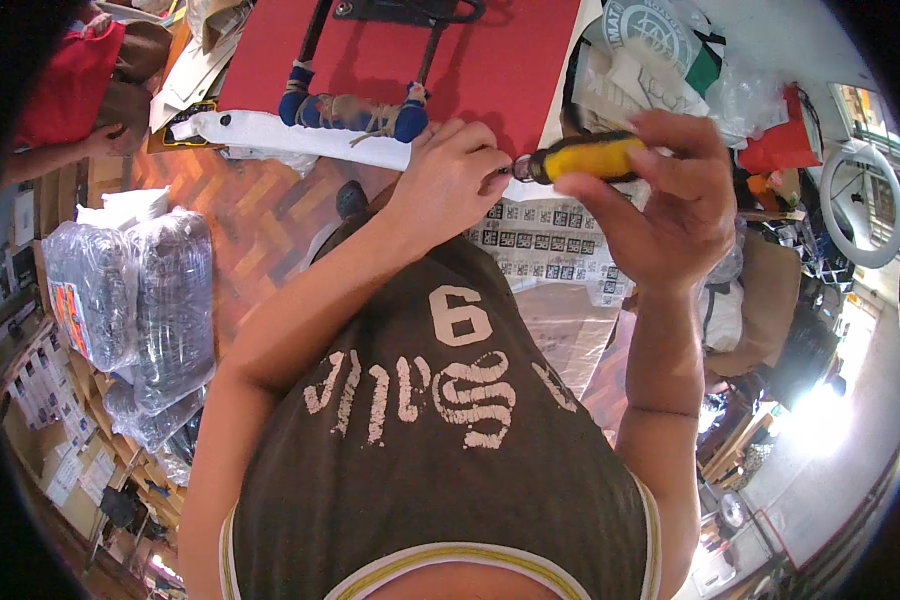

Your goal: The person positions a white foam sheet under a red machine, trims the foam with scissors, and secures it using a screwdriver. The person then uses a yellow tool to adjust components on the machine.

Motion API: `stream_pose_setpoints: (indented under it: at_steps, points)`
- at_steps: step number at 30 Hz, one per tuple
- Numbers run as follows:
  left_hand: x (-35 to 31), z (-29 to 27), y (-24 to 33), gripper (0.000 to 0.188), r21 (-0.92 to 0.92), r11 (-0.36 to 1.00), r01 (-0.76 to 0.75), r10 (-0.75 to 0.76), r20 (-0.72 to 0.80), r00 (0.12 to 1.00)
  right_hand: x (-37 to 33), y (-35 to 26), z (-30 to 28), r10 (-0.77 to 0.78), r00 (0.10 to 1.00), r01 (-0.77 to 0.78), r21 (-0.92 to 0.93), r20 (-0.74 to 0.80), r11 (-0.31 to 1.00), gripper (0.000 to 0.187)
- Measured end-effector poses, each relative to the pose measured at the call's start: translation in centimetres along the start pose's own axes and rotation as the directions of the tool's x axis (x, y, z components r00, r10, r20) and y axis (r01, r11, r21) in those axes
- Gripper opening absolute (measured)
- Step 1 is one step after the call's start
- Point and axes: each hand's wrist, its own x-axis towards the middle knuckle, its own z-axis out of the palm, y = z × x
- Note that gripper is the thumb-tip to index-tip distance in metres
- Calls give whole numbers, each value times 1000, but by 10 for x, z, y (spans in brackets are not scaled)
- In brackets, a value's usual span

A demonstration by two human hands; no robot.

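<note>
In my right hand (675, 205) is a screwdriver (590, 160) with a yellow and black handle, held sideways between thumb and fingers, its narrow end pointing left. My left hand (450, 185) is closed in a pinch at that narrow end, near the front edge of a red board (515, 60). Whatever lies between the left fingertips is hidden. Just beyond the left hand, a dark metal frame (425, 60) lies on the red board. Its crossbar (355, 112) is wrapped in blue material and tied with tan cord.
White padding (270, 132) runs along the board's front edge. Plastic-wrapped bundles (135, 300) are stacked on the left over parquet floor (260, 220). Another person's hand (105, 140) shows at far left. Bags and cloth (640, 80) crowd the right, beside a white ring (862, 205).
</note>
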Motion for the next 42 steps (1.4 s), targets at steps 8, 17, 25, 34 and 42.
stream_pose_setpoints:
  at_steps: [8, 17, 25, 34, 42]
  points:
    - [-3, 0, 0, 22, -8, 1000, 17, -18, -24, 1000, -1, -5, 7, -58, 998, 57, -65, -17, 996, 50]
    - [-3, 1, 1, 21, 17, 999, 37, -37, -3, 999, 7, -11, 1, -60, 998, 62, -92, 24, 994, 42]
    - [-2, -1, 4, 21, 8, 996, 93, -93, 52, 994, 11, -11, 2, -8, 999, 9, -19, 34, 1000, 37]
    - [0, 2, 11, 17, 23, 994, 111, -110, -60, 992, 11, -26, 1, -23, 999, 25, -73, 33, 997, 29]
    - [-2, -1, 9, 18, 55, 992, 110, -113, 61, 992, 12, -27, 0, 47, 998, -44, -111, 30, 993, 29]
